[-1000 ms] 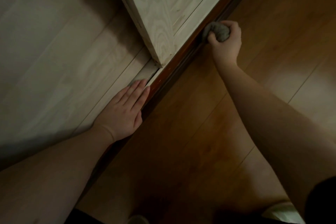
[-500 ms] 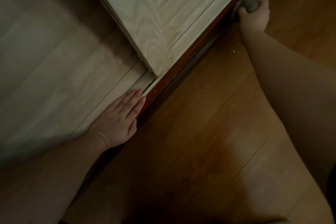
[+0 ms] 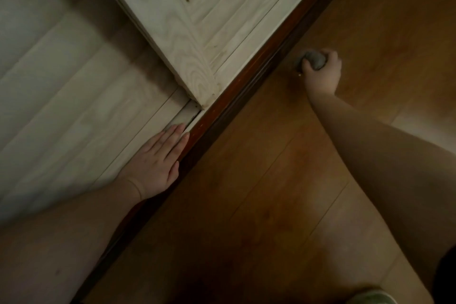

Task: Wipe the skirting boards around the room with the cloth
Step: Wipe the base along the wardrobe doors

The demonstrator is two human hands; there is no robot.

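Observation:
A dark reddish-brown skirting board point(image 3: 249, 74) runs diagonally from lower left to upper right, between pale wood panelling and the floor. My right hand point(image 3: 320, 74) grips a balled-up grey cloth point(image 3: 313, 60). Hand and cloth sit on the floor, a short way off the skirting board. My left hand point(image 3: 158, 163) lies flat with straight fingers on the pale panel, its edge along the top of the skirting board.
A pale wooden panel point(image 3: 197, 32) juts out as a corner above my left hand. Brown wooden floorboards point(image 3: 259, 192) fill the right and lower part of the view. A light-coloured shoe tip point(image 3: 370, 297) shows at the bottom right.
My right hand slid the cloth far up along the skirting board, then came back toward me and off the board onto the floor. My left hand stayed put.

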